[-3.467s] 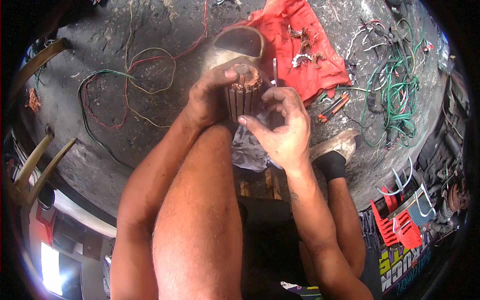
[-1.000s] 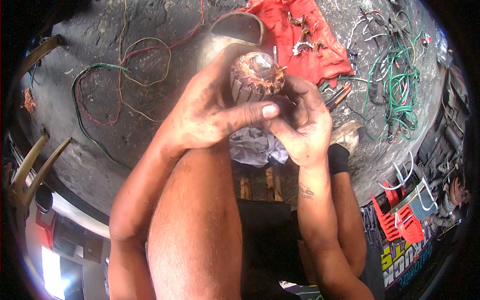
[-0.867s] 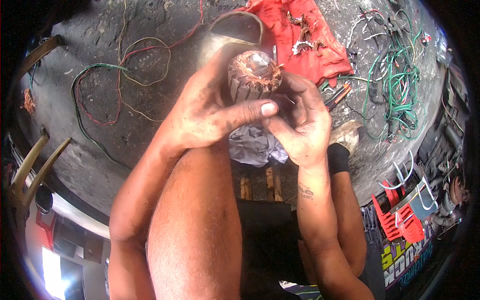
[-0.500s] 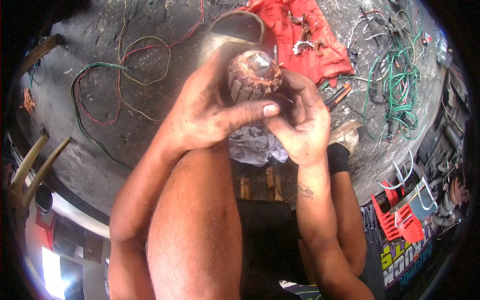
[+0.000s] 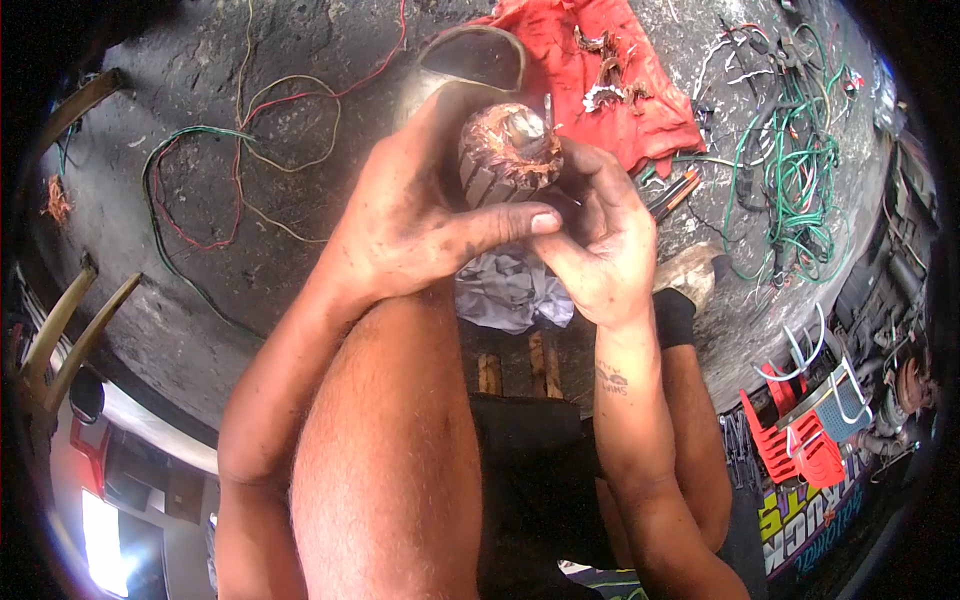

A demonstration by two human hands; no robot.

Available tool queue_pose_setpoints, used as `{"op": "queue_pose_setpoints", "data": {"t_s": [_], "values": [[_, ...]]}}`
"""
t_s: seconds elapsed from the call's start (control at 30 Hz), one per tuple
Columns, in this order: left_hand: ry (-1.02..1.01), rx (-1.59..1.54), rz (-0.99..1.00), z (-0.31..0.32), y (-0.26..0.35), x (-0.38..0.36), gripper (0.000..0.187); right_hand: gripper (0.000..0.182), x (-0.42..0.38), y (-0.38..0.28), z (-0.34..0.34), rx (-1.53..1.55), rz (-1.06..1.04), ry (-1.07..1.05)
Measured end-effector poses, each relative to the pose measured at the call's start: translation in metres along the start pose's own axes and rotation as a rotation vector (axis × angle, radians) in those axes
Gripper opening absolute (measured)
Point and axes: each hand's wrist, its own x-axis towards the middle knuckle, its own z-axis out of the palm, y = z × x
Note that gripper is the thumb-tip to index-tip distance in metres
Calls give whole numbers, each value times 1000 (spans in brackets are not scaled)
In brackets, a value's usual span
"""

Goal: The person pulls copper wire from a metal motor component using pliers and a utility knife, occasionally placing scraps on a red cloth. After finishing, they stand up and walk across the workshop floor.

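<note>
Held up in front of me is a motor armature, a slotted dark cylinder with frayed copper windings around a shiny shaft at its upper end. My left hand wraps it from the left, thumb stretched across below. From the right, my right hand closes around its lower side, thumb and fingertips bunched near the left thumb. The armature's underside and several fingertips are hidden. Behind it on the floor stands a pale round container with a dark opening.
A red cloth with brown scraps lies at the back. To its right is a tangle of green wires; an orange-black tool is nearer. A grey crumpled cloth lies below my hands. Loose wires curl at left.
The armature tilts slightly and sits a touch lower in my hands. Both hands keep almost the same hold.
</note>
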Motion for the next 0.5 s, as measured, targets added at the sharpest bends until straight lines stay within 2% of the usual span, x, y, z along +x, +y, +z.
{"op": "queue_pose_setpoints", "data": {"t_s": [0.07, 0.13, 0.2, 0.27, 0.3, 0.33, 0.4, 0.5], "values": [[2, 5, -117, 0, 5, 0, 66, 52, 2, -1, -1, -99, -5, -4], [-3, -106, -172, 0, 5, 3, 68, 49, -3, 5, 2, -27, 7, 39], [69, -264, -263, 1, -7, 7, 55, 44, -3, 4, 3, -9, 51, 72], [-3, -517, -341, 3, -14, 13, 50, 45, -3, 1, 5, -96, 54, 58], [32, -683, -367, 8, -18, 12, 47, 45, -3, -3, 3, -96, 60, 34], [10, -734, -459, 5, -19, 17, 47, 45, -4, -5, -4, -105, 58, 40], [15, -645, -557, 3, -25, 23, 47, 43, -4, -4, -28, 28, 246, 80], [-80, -768, -578, -8, -31, 31, 51, 44, -11, 44, -100, -461, 171, 540]]}}
